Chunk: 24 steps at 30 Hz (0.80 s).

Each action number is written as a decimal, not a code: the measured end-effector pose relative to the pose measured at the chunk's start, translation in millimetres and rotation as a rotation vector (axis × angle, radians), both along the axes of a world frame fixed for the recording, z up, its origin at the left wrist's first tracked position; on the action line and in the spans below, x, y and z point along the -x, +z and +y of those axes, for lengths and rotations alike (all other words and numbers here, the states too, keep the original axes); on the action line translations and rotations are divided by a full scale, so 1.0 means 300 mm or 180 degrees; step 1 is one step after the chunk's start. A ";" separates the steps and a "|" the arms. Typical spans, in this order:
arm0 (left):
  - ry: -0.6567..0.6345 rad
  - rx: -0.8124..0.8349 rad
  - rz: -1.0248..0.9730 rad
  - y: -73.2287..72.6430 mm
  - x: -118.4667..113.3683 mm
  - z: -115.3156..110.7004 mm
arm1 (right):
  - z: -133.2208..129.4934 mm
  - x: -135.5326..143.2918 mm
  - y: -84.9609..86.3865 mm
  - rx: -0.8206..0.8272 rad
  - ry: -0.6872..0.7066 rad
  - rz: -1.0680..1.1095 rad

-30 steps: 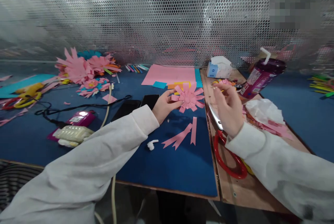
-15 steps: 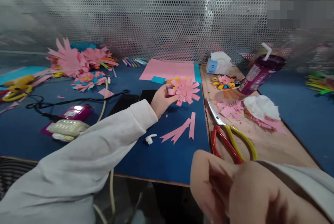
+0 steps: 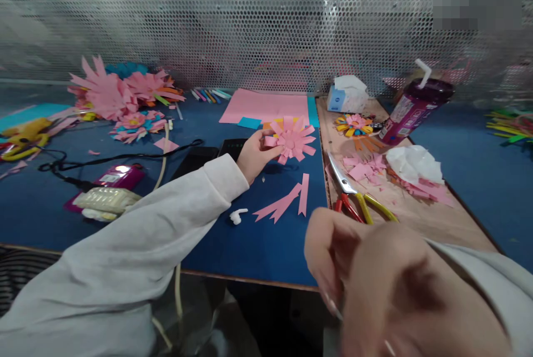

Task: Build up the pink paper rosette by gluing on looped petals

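My left hand (image 3: 255,156) pinches a pink paper flower (image 3: 293,140) by its left edge, above the blue table. Close to the camera at the lower right is my right hand (image 3: 375,273), its fingers curled; what they hold, if anything, I cannot make out. Beyond it, scissors (image 3: 347,185) with red and yellow handles lie on the brown board, partly covered by the hand. Cut pink strips (image 3: 283,201) rest below the flower, beside a white earbud (image 3: 237,216). Behind the flower lie a pink sheet (image 3: 268,106) and a small blue piece (image 3: 249,122).
Paper flowers (image 3: 125,99), yellow-handled scissors (image 3: 25,137), a purple device (image 3: 120,176) and cables occupy the left. On the brown board (image 3: 437,218) are a tissue box (image 3: 347,95), a purple bottle (image 3: 410,112) and scraps. A perforated metal panel (image 3: 266,24) stands behind.
My right hand has risen slightly and turned, now covering more of the scissors' handles. My left hand still holds the flower; the whole view has shifted slightly.
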State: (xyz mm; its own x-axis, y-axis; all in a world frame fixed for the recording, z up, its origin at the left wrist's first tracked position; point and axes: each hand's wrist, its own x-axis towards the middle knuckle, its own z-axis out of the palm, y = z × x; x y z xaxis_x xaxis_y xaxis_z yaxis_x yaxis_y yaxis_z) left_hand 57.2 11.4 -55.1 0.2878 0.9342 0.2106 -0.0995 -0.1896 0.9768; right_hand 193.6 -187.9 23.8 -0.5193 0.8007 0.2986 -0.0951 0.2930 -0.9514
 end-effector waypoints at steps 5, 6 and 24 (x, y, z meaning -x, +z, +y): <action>-0.0212 0.0135 -0.0157 0.013 -0.003 -0.018 | 0.165 -0.054 -0.049 -0.0641 -0.1611 -0.0201; -0.0266 0.0137 -0.0174 0.014 -0.004 -0.022 | 0.213 -0.079 -0.076 -0.0898 -0.2245 -0.0358; -0.0889 -0.0973 0.0489 0.011 -0.006 -0.099 | 0.367 -0.144 -0.201 -0.0051 -0.2477 -0.0461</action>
